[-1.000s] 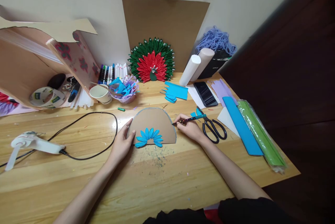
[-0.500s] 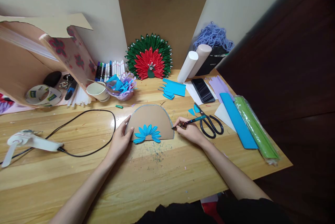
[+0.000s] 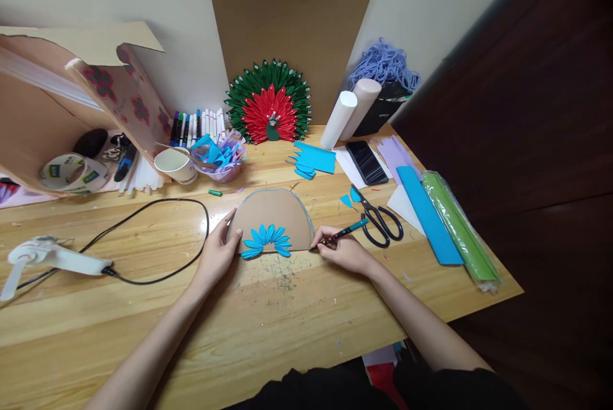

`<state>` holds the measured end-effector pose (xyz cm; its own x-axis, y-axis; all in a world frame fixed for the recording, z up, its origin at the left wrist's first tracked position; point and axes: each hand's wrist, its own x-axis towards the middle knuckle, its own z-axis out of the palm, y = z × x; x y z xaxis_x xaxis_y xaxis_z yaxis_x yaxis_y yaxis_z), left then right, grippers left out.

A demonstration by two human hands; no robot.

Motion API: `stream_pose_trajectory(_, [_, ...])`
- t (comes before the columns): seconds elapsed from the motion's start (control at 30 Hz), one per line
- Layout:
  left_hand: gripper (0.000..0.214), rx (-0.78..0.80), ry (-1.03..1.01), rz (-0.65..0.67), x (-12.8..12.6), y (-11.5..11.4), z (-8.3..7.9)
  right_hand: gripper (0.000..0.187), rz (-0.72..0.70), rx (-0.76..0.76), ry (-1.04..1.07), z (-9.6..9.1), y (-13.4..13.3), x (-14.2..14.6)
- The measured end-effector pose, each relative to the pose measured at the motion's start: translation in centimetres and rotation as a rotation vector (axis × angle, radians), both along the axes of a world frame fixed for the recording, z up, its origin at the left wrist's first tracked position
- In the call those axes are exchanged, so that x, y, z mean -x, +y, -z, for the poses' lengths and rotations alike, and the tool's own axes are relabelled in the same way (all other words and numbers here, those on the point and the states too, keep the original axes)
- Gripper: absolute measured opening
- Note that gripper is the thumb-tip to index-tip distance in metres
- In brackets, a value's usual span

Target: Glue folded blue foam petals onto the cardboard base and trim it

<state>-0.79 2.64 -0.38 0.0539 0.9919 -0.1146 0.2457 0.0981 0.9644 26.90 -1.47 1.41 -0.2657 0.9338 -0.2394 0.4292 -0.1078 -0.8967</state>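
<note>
A brown cardboard half-disc [image 3: 275, 212] lies flat on the wooden table [image 3: 287, 327], with a fan of blue paper petals [image 3: 266, 241] glued along its straight edge. My left hand [image 3: 218, 253] presses on the half-disc's left corner, fingers spread flat. My right hand [image 3: 342, 250] is closed on a dark pencil with a teal end [image 3: 342, 233]. The pencil's tip touches the half-disc's lower right corner.
Black scissors [image 3: 380, 218] lie just right of my right hand. A white glue gun [image 3: 48, 257] with a black looping cord [image 3: 158, 237] is at the left. Behind are a paper cup [image 3: 175, 164], markers [image 3: 196, 124], a red-and-green paper fan [image 3: 269, 103], a phone [image 3: 366, 162], and blue and green paper rolls [image 3: 445, 218].
My right hand has run the pencil tip down the half-disc's curved right edge to its lower right corner. My left hand keeps holding the left corner. The view has shifted slightly.
</note>
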Motion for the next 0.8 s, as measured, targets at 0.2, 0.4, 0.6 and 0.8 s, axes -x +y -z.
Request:
stream_pose_trajectory(0.2, [0.062, 0.083, -0.113, -0.02, 0.2, -0.1, -0.3, 0.017, 0.195, -0.276, -0.003, -0.2, 1.8, -2.4])
stream_pose_trajectory(0.4, [0.058, 0.202, -0.335, -0.012, 0.6, -0.3, -1.2, 0.031, 0.021, -0.598, -0.533, -0.3, 5.4, -5.3])
stream_pose_trajectory(0.6, [0.049, 0.183, -0.435, 0.016, -0.6, -0.2, -4.4, 0.017, 0.447, -0.421, -0.863, -0.2, 1.9, -7.8])
stream_pose_trajectory(0.8, [0.047, 0.027, -0.441, 0.075, -2.1, 2.0, -7.4, 0.023, 0.541, -0.293, -0.899, 2.0, -1.6, -10.5])
